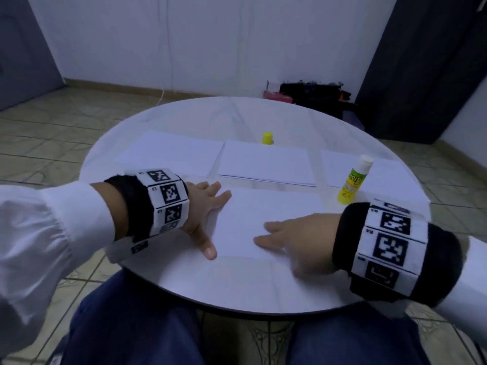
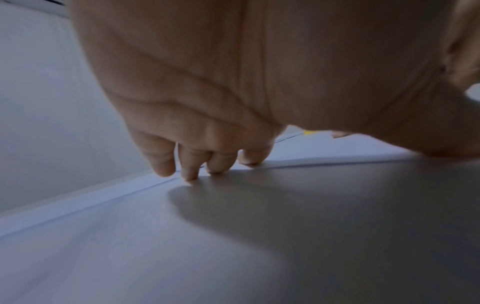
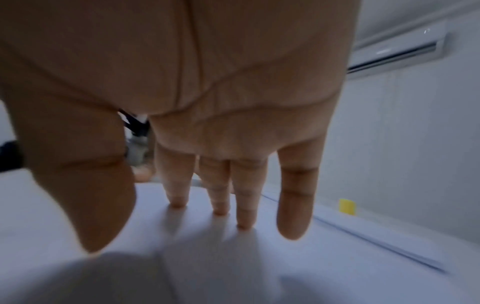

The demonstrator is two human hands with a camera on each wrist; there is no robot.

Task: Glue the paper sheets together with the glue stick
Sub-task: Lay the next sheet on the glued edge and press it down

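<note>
A white paper sheet (image 1: 253,219) lies near the table's front, between both hands. My left hand (image 1: 205,217) rests flat on its left edge, fingers spread, fingertips (image 2: 189,174) touching the paper. Straight fingers of my right hand (image 1: 287,238) press on the sheet's right part, fingertips (image 3: 221,209) down on the paper. The uncapped glue stick (image 1: 353,183), yellow with a white tip, stands upright just beyond my right wrist. Its yellow cap (image 1: 267,138) stands farther back, and the cap (image 3: 347,206) also shows in the right wrist view.
On the round white table (image 1: 184,280) lie three more paper stacks: one at back left (image 1: 171,152), one in the middle (image 1: 266,163), one at right (image 1: 384,175) under the glue stick. Dark bags (image 1: 313,93) sit on the tiled floor beyond.
</note>
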